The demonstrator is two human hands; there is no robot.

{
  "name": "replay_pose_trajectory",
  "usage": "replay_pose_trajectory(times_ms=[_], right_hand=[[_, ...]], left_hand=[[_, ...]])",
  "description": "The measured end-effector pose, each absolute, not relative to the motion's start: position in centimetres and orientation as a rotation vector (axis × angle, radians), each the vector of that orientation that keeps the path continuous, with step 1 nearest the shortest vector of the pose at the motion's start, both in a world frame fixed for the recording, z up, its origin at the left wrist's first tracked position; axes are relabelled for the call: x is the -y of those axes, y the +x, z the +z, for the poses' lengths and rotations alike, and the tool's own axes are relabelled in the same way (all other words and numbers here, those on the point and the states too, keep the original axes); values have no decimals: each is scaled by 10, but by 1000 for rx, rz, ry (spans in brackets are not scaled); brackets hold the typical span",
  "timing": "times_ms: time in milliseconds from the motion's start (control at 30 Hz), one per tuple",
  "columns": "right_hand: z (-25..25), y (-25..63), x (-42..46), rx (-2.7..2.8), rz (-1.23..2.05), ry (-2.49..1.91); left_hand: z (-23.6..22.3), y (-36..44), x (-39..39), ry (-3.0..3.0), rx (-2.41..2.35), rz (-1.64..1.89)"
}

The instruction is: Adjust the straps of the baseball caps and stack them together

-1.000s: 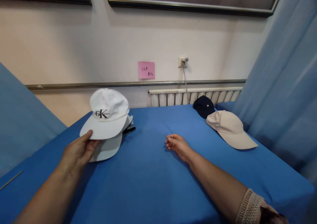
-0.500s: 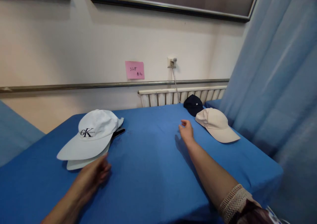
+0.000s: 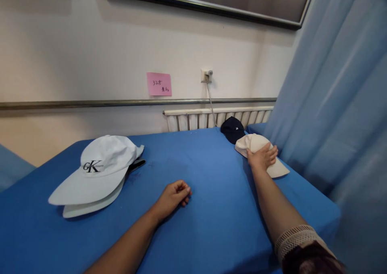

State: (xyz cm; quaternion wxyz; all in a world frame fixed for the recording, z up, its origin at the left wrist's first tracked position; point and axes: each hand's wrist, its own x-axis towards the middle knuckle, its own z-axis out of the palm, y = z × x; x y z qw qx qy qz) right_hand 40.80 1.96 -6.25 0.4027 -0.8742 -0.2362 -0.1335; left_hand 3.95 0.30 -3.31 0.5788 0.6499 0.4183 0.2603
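A cream baseball cap lies at the right of the blue-covered table, its brim pointing to the right and toward me. My right hand is over its crown, thumb and fingers spread; whether the palm presses on the cloth is hidden. Near the middle of the table, my left hand has its fingers curled in, with nothing visible in them. On the left sits a white cap with dark "CK"-like lettering, stacked on another pale cap whose brim shows below.
Behind the cream cap is a dark navy cap. The blue cloth covers the table up to a white radiator. A metal rail, a pink note and a plugged socket are on the wall. A blue curtain hangs at right.
My right hand has moved right onto the cream cap, and its fingers have spread. My left hand has gone from beside the stacked caps to the table's middle. The view has shifted slightly.
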Motion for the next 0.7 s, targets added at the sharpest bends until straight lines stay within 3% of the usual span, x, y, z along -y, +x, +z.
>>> replay_pose_trajectory(times_ms=[467, 700], right_hand=[[-53, 414, -20, 706, -374, -2272], [-34, 375, -2, 974, -170, -1834]], left_hand=[[-34, 32, -8, 1454, -924, 591], [-36, 34, -10, 1339, -895, 651]])
